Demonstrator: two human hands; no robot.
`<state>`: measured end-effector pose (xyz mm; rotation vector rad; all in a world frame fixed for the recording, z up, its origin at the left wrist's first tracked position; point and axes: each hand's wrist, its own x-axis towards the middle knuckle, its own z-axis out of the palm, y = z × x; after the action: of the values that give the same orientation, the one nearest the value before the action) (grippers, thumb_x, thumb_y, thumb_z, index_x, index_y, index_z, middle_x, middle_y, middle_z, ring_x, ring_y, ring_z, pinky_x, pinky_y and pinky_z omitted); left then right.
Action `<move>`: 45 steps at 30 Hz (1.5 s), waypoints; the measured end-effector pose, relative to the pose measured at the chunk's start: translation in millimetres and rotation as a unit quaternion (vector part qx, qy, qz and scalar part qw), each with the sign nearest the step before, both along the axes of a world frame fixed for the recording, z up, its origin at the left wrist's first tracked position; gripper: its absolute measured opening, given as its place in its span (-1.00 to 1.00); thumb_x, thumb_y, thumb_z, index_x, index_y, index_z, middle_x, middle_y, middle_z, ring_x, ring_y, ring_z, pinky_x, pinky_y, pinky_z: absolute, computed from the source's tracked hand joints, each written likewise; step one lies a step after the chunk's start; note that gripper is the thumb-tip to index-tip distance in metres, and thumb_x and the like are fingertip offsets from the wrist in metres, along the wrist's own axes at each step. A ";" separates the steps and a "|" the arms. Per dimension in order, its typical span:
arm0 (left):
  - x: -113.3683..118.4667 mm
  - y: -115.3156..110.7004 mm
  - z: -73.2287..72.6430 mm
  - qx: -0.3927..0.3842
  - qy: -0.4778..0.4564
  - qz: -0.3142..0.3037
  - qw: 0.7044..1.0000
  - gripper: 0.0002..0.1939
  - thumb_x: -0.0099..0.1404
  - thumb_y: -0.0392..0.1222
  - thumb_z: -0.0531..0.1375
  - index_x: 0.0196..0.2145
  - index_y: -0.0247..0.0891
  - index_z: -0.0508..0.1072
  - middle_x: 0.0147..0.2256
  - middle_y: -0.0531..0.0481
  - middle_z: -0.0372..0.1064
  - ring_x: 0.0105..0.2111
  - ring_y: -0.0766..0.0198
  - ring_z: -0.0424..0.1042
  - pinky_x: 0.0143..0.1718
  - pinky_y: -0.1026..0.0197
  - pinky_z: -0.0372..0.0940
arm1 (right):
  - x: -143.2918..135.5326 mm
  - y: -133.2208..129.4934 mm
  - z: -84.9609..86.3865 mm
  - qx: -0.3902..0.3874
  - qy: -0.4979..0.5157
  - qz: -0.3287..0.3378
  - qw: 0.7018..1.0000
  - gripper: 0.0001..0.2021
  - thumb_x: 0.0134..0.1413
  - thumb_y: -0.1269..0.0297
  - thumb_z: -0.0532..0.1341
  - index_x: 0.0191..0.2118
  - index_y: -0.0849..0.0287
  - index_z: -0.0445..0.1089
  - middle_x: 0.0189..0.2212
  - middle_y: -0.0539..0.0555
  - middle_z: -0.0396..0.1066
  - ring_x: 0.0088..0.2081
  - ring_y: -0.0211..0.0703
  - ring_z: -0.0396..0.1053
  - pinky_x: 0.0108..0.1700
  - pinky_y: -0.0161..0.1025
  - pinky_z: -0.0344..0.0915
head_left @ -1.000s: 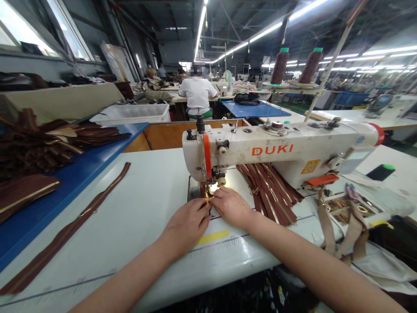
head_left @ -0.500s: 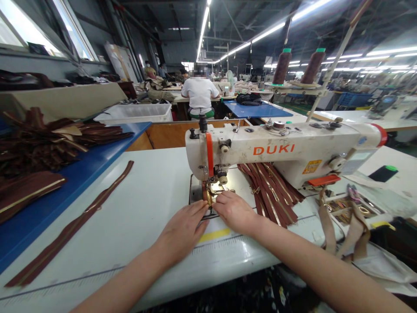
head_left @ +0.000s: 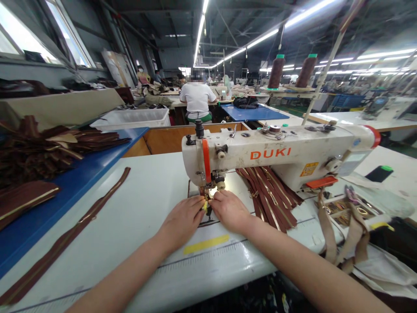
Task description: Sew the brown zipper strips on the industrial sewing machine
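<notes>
Under the needle area of the white sewing machine (head_left: 237, 150), both hands meet at a small brown piece, mostly hidden by fingers. My left hand (head_left: 183, 221) comes from the left, its fingers closed on the piece's near end, with a bit of yellow showing at the fingertips. My right hand (head_left: 230, 211) is just right of it, fingers bent and pinched at the same piece. Brown zipper strips (head_left: 270, 198) with gold teeth lie right of the needle, beneath the machine arm. One long brown zipper (head_left: 76, 224) lies on the table to the left.
A blue surface (head_left: 97, 163) at left bears a pile of brown strips (head_left: 35, 152). At right sits a tray of small metal parts (head_left: 347, 211), with beige straps (head_left: 330, 234) hanging near it. A person in white (head_left: 197, 99) sits farther back.
The view has shifted slightly. My fingertips have come closer together at the needle, covering more of the brown piece, and yellow now shows at my left fingertips.
</notes>
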<state>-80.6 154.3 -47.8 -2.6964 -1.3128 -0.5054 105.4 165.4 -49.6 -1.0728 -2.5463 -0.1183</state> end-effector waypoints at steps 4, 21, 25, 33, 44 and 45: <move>-0.1 5.9 1.7 0.005 -0.003 0.001 1.000 -0.67 0.35 -0.24 -0.07 -0.07 -0.32 0.40 -0.05 -0.15 0.41 -0.04 0.15 0.38 0.01 0.04 0.27 | 0.8 -1.6 -2.3 0.009 0.004 -0.015 1.000 -0.84 0.20 0.39 0.10 -0.33 0.22 0.42 -0.36 0.10 0.35 -0.26 -0.09 0.21 -0.21 -0.20 0.17; -0.9 10.5 -3.8 0.002 -0.030 0.010 0.999 -0.69 0.36 -0.23 -0.05 -0.07 -0.33 0.41 -0.06 -0.16 0.42 -0.04 0.13 0.38 0.01 0.03 0.27 | 3.5 -5.5 -1.5 0.005 0.056 -0.030 0.998 -0.77 0.21 0.39 0.07 -0.40 0.21 0.43 -0.43 0.09 0.35 -0.30 -0.12 0.23 -0.25 -0.22 0.16; -3.2 7.5 -3.9 0.004 -0.040 0.022 0.999 -0.69 0.36 -0.25 -0.05 -0.09 -0.33 0.42 -0.10 -0.15 0.45 -0.09 0.14 0.41 0.00 0.05 0.29 | 3.4 -6.4 -1.6 -0.003 0.074 -0.021 0.997 -0.80 0.19 0.41 0.09 -0.37 0.21 0.44 -0.42 0.10 0.36 -0.30 -0.11 0.24 -0.26 -0.23 0.17; -36.5 -74.9 4.4 -0.003 -0.051 -0.016 0.999 -0.70 0.31 -0.28 0.02 -0.04 -0.26 0.40 -0.06 -0.11 0.42 -0.05 0.15 0.37 0.03 0.04 0.29 | 2.3 -9.2 -9.7 0.030 0.121 0.002 0.992 -0.80 0.18 0.43 0.08 -0.38 0.21 0.44 -0.45 0.09 0.35 -0.32 -0.11 0.24 -0.27 -0.23 0.18; -22.4 -18.6 49.8 -0.115 0.055 -0.033 0.991 -0.66 0.05 -0.50 0.12 -0.22 -0.27 0.45 -0.08 -0.13 0.40 0.05 0.03 0.27 0.09 -0.03 0.11 | 1.3 -38.6 -4.8 0.036 0.096 0.022 0.995 -0.80 0.18 0.44 0.05 -0.38 0.20 0.41 -0.45 0.10 0.33 -0.33 -0.09 0.23 -0.28 -0.19 0.20; -20.1 -16.1 53.7 -0.123 0.058 -0.036 0.990 -0.73 0.01 -0.49 0.15 -0.31 -0.28 0.46 -0.16 -0.13 0.43 -0.02 0.02 0.33 0.06 -0.02 0.14 | 3.1 -45.9 -6.4 0.018 0.108 0.025 0.994 -0.79 0.19 0.44 0.04 -0.34 0.19 0.41 -0.44 0.09 0.33 -0.34 -0.09 0.24 -0.28 -0.19 0.21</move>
<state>-100.7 138.2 5.9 -2.9288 -1.3299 -0.2002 108.4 119.5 -56.0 -0.9524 -2.3648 -0.0332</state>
